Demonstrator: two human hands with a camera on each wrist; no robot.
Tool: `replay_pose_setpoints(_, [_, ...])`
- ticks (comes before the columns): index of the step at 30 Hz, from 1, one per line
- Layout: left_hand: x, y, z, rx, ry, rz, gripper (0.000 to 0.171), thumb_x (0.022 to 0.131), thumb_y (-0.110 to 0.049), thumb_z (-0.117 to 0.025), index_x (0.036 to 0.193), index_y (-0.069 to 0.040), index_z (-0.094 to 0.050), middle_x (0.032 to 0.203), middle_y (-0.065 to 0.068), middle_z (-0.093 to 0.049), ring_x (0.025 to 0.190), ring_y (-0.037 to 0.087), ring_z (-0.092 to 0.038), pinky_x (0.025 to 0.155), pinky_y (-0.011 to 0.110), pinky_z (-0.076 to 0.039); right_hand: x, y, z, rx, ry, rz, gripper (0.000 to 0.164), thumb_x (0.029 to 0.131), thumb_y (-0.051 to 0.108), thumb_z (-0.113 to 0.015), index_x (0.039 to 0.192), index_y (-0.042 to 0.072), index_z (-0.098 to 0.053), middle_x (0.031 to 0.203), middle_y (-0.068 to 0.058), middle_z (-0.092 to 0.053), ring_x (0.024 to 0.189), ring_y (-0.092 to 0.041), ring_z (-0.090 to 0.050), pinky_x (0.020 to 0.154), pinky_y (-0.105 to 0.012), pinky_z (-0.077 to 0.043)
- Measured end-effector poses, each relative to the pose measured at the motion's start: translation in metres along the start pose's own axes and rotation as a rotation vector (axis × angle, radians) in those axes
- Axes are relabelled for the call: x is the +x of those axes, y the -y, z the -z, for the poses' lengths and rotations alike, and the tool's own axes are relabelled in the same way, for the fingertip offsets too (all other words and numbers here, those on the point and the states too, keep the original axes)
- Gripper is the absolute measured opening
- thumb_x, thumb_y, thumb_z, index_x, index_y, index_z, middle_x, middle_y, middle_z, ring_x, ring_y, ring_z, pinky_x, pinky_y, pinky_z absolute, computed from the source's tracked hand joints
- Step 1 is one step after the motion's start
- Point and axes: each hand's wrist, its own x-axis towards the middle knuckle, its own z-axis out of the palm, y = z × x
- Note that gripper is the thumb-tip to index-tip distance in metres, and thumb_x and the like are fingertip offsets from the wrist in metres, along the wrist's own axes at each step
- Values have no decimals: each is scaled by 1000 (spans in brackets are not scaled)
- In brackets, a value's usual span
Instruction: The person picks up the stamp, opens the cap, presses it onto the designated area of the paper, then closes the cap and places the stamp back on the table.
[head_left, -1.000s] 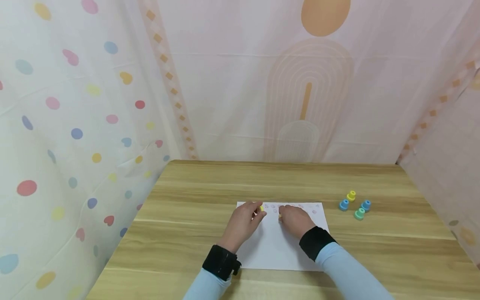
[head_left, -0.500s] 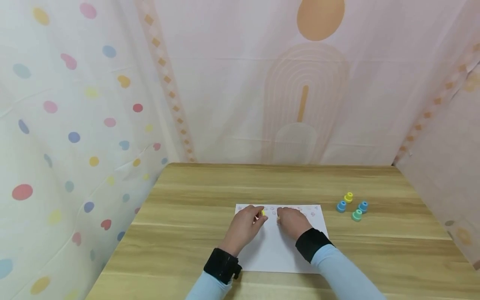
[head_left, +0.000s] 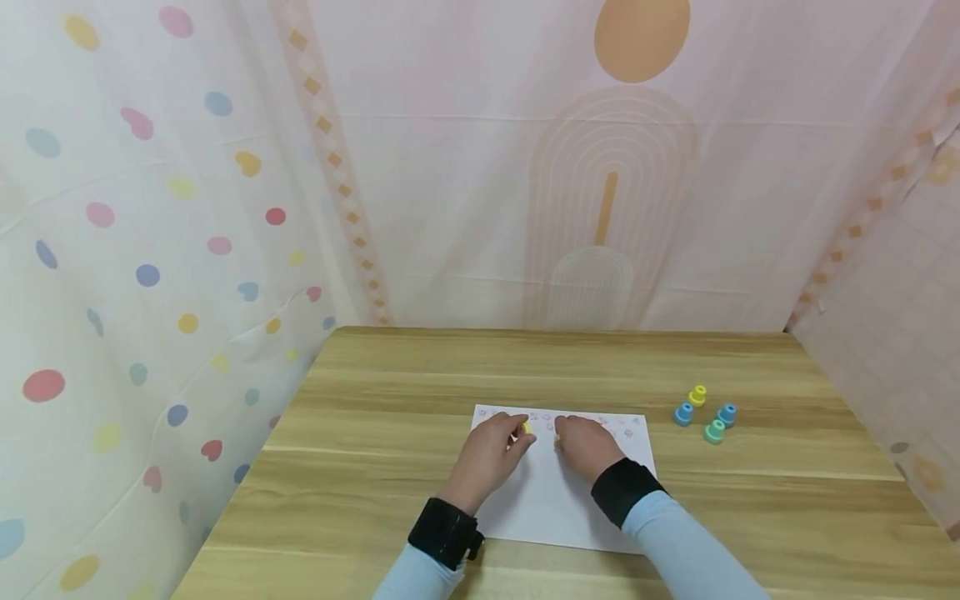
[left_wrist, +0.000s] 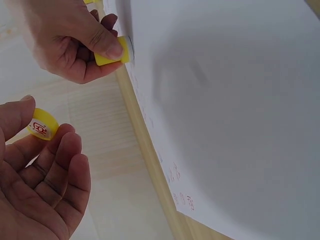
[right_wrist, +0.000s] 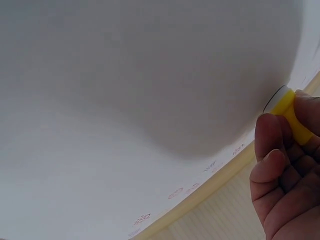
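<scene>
In the head view both hands are over a sheet of white paper (head_left: 555, 521) with small printed marks along its far edge. My right hand (head_left: 590, 447) pinches a yellow toy stamp (left_wrist: 111, 51) between thumb and fingers. The stamp's pale end is against the paper, as the left wrist view shows. My left hand (head_left: 487, 461) holds a small yellow cap-like piece (left_wrist: 42, 125) between thumb and fingers. Its white face carries a red picture. That hand's other fingers are loosely bent. In the right wrist view the yellow stamp (right_wrist: 290, 114) touches the sheet, and its printing face is hidden.
Several stamps stand grouped to the right of the sheet: a yellow one (head_left: 697, 396), blue ones (head_left: 683, 414) and a green one (head_left: 715, 432). The wooden table (head_left: 375, 467) meets patterned cloth (head_left: 465, 208) at the back and sides.
The head view tilts slightly early on. Between the last two frames the paper turns slightly clockwise and shifts a little right. Both hands keep their holds and barely move.
</scene>
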Motion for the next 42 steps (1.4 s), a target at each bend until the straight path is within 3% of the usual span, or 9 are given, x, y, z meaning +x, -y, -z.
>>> replay_pose_setpoints(10, [-1,-2,0,5,8,0,37,90,-25,-65,120,-4,-66,80,0,-62,72,13,-52,62,27,-51,-1,-2,0,26,23,8,9,88,5,-65,96,2,-64,91,-15,-72,78,-23,-63,82,-44,-57])
replay_pose_setpoints(22, [-1,-3,0,5,-3,-25,37,90,-25,-65,119,-3,-66,82,1,-63,72,13,-53,64,27,-53,-3,-4,2,31,-15,13,7,88,6,-66,93,2,-63,83,-13,-70,70,-20,-59,75,-42,-58])
replay_pose_setpoints(27, [-1,-6,1,1,-1,-8,38,90,-26,-66,121,-4,-66,86,3,-65,74,13,-55,65,28,-54,-6,-9,11,174,-59,-112,15,90,15,-65,101,4,-63,88,-9,-67,73,-19,-57,71,-38,-55])
replay_pose_setpoints(35, [2,-9,-1,-9,7,7,39,89,-25,-66,122,-4,-65,91,5,-66,77,15,-56,69,30,-55,-15,-20,26,407,-102,-255,23,93,17,-61,112,4,-62,101,-14,-68,80,-24,-56,73,-39,-54])
replay_pose_setpoints(42, [3,-11,-5,-21,2,-4,41,88,-23,-68,124,-3,-63,93,6,-69,79,14,-59,71,31,-56,-25,-20,30,552,-101,-318,25,96,19,-58,117,5,-60,99,-10,-64,83,-24,-54,69,-35,-50])
